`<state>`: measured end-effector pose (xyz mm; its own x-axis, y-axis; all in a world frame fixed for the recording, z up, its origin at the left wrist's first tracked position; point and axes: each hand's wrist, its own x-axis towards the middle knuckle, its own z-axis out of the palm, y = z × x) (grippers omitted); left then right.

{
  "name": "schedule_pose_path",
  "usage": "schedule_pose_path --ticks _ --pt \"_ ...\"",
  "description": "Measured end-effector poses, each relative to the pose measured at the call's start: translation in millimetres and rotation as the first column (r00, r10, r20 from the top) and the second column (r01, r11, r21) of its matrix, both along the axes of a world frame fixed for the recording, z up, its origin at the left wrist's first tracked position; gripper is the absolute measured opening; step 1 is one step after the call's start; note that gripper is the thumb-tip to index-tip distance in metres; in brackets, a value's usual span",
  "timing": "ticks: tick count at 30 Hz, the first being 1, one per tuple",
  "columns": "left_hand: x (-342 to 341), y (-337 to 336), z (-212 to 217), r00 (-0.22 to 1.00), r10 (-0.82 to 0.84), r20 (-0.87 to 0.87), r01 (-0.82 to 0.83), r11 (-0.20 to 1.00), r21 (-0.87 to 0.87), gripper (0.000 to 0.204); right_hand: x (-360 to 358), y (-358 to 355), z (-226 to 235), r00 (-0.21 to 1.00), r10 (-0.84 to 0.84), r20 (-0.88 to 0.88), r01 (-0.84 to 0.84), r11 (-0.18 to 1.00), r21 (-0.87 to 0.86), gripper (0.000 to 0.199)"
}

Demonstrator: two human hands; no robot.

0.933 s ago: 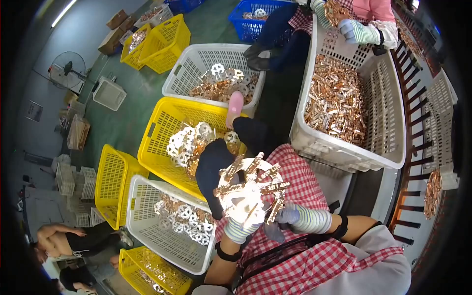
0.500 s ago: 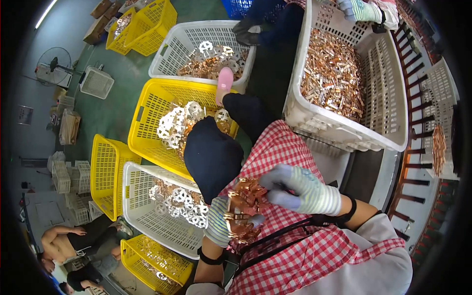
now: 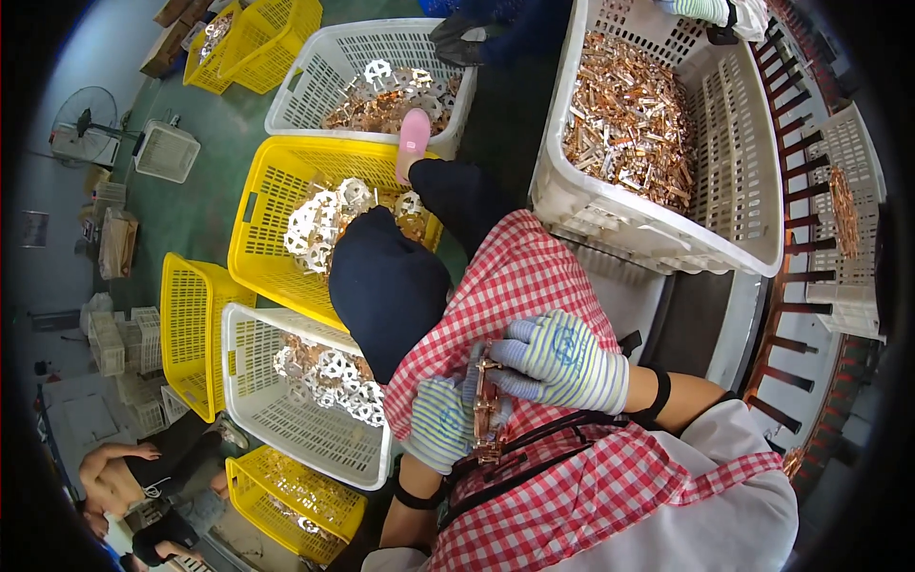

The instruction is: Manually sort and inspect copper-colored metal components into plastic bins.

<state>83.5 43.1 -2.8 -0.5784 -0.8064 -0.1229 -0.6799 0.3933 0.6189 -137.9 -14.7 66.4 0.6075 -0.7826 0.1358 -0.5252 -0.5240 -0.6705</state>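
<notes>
Close to my lap, my left hand [image 3: 441, 424] in a striped knit glove grips a copper-coloured stamped metal part [image 3: 487, 415]. The part stands edge-on, so its narrow side shows and its broad face is hidden. My right hand [image 3: 562, 360], gloved alike, pinches the upper end of the same part, its fingertips beside those of the left. Behind both hands lies a red-and-white checked apron [image 3: 534, 276].
A white crate [image 3: 658, 234] of small copper pieces stands at the upper right, where another person's gloved hand [image 3: 701, 10] shows. To the left are a yellow basket [image 3: 250, 214] and a white basket [image 3: 233, 381] with pale ring-shaped parts. A rack [image 3: 801, 276] lines the right.
The metal part has turned from showing its broad face to edge-on. My right hand has moved slightly left and onto its upper end. The whole view has shifted a little.
</notes>
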Motion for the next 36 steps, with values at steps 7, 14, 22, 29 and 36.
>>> schedule_pose_path --ticks 7,14,22,29,36 --pt "4 -8 11 0.829 0.399 -0.392 -0.242 0.887 0.393 0.038 -16 15 -16 0.794 -0.399 0.457 -0.096 0.661 0.744 0.021" --pt "9 -9 5 0.997 -0.032 0.073 0.036 0.998 -0.056 0.051 12 6 -5 0.874 -0.194 0.445 -0.131 0.789 0.600 0.017" --pt "-3 -10 11 0.949 -0.045 0.312 0.062 0.997 -0.044 0.069 11 6 -5 0.883 -0.261 0.390 -0.168 0.599 0.783 0.023" --pt "13 -6 -22 0.980 0.196 -0.020 -0.182 0.941 0.285 0.047 -9 19 -7 0.935 -0.147 0.324 0.023 0.934 0.356 0.012" --pt "0 -12 15 0.992 0.017 0.128 -0.001 0.992 -0.123 0.027 10 13 -5 0.932 -0.028 0.362 -0.092 0.946 0.309 0.025"
